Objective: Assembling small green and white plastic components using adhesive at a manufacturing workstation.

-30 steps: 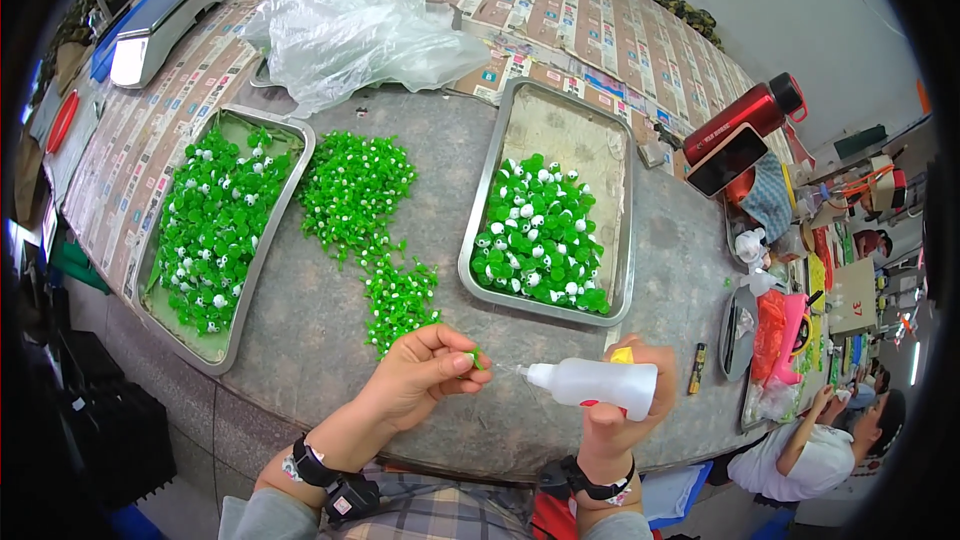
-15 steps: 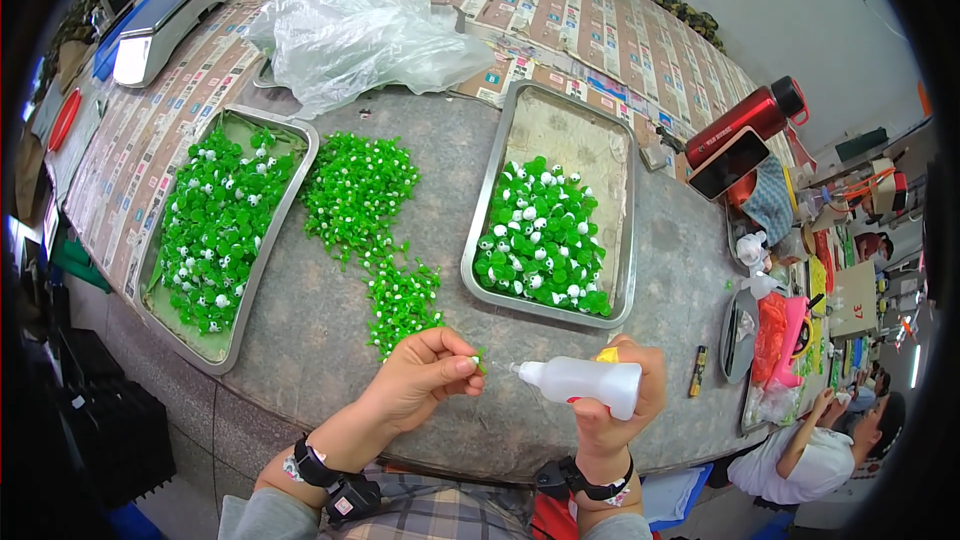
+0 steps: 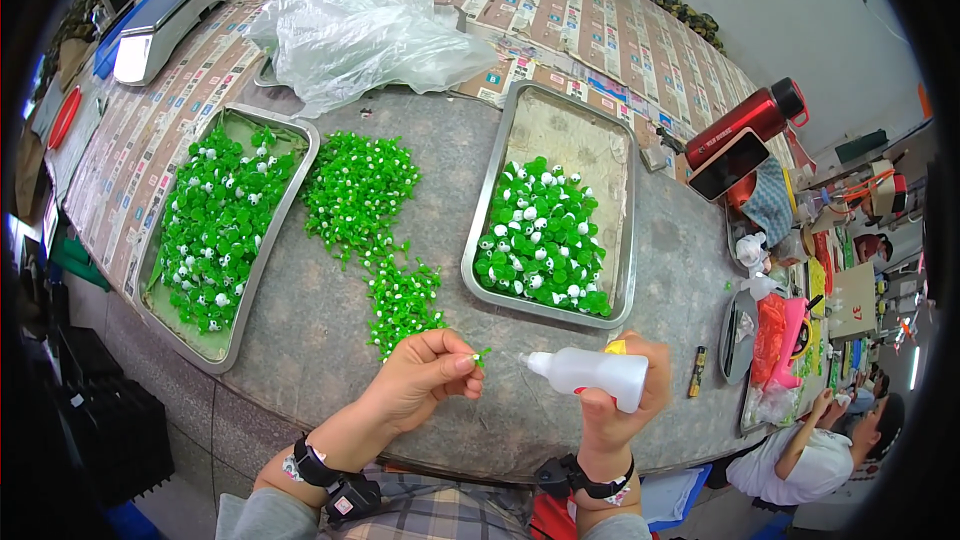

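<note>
Between thumb and fingertips, my left hand pinches a small green plastic piece with a white spot. My right hand is wrapped round a white squeeze bottle, tilted so its thin nozzle points left toward the piece, with a gap between them. Just beyond my left hand lies a loose heap of small green and white pieces on the table. Farther off to the right, a metal tray holds round green pieces and white ones with black dots.
Another metal tray at the left holds similar green and white pieces. A clear plastic bag and a scale stand at the back. To the right are a red flask, a phone, a small tube and a co-worker.
The bottle in my right hand has moved slightly right, so its nozzle is farther from the green piece. My left hand has barely moved.
</note>
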Demonstrator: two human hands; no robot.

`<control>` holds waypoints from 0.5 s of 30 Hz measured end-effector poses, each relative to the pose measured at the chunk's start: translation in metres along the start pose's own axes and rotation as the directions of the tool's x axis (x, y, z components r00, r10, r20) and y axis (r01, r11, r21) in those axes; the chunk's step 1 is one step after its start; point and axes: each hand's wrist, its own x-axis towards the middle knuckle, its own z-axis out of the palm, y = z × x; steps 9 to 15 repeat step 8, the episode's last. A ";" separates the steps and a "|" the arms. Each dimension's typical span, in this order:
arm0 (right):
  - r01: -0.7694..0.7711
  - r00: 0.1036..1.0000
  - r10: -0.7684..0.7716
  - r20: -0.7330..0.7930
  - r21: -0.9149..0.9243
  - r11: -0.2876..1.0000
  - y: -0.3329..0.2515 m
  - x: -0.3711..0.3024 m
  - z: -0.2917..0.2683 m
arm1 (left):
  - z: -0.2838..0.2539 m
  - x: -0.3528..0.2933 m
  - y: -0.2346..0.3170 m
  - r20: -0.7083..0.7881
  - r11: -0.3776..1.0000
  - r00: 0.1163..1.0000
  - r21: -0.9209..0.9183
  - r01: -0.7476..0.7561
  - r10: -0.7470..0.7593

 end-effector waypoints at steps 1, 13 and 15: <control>0.071 0.997 -0.071 0.038 -0.008 0.997 0.003 0.000 -0.002 | 0.001 0.000 0.000 0.001 1.000 1.000 0.000 0.000 0.000; -0.015 0.999 0.017 -0.035 0.055 0.998 -0.004 -0.002 -0.007 | 0.003 0.000 -0.007 -0.055 0.920 0.953 0.282 -0.271 0.298; -0.015 0.999 0.017 -0.035 0.055 0.998 -0.004 -0.002 -0.007 | 0.003 0.000 -0.007 -0.055 0.920 0.953 0.282 -0.271 0.298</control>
